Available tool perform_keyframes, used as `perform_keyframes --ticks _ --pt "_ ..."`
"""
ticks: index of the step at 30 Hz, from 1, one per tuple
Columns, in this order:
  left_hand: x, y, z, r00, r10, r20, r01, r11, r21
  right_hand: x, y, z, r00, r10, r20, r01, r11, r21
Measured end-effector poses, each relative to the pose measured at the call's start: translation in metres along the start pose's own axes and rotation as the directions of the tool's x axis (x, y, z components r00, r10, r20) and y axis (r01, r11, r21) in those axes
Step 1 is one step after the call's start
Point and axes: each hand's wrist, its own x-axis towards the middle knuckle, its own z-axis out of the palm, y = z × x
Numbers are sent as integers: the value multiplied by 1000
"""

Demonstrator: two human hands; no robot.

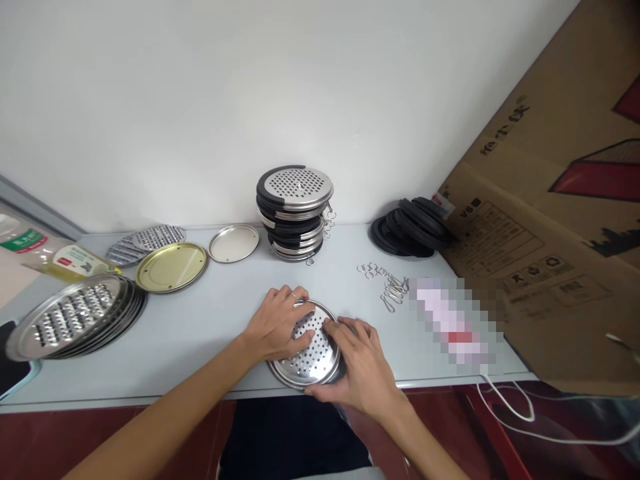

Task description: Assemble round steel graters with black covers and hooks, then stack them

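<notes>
A round metal grater disc (315, 357) with small holes lies at the table's front edge, between my two hands. My left hand (283, 327) grips its upper left rim, thumb on the perforated face and fingers curled over the far edge. At the right side, my right hand (363, 363) holds the rim, with its thumb at the near edge and fingertips on the face. A bit of black shows under the right hand, perhaps a black rim piece, mostly hidden. Behind stands a stack of finished-looking round graters (299, 187) with black rims and small rings.
At left are a pile of coarse grater discs (75, 317), a gold-coloured lid (173, 267), a silver lid (234, 243) and a bottle (65, 257). Black rims (410, 227), metal hooks (395, 292) and small rings (371, 270) lie right, before a cardboard box (550, 267).
</notes>
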Motion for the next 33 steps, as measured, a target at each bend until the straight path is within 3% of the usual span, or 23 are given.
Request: perform_keyframes --ticks 13,19,23,27,33 --pt "-1 4 -4 999 14 36 -16 998 66 -2 1 1 1000 -13 -19 13 1000 -3" --pt "-7 -6 -8 994 -102 -36 92 971 -222 -1 2 0 999 -28 -26 29 999 15" --pt "-25 -24 -7 942 -279 -187 192 903 -383 -1 1 -1 998 -31 -54 33 999 28" --pt "-48 -29 -4 932 -312 -184 240 912 -332 -2 2 1 996 -42 -76 44 998 36" --pt "-65 -14 4 946 -269 -183 232 952 -199 -3 2 1 993 -71 -98 79 994 77"
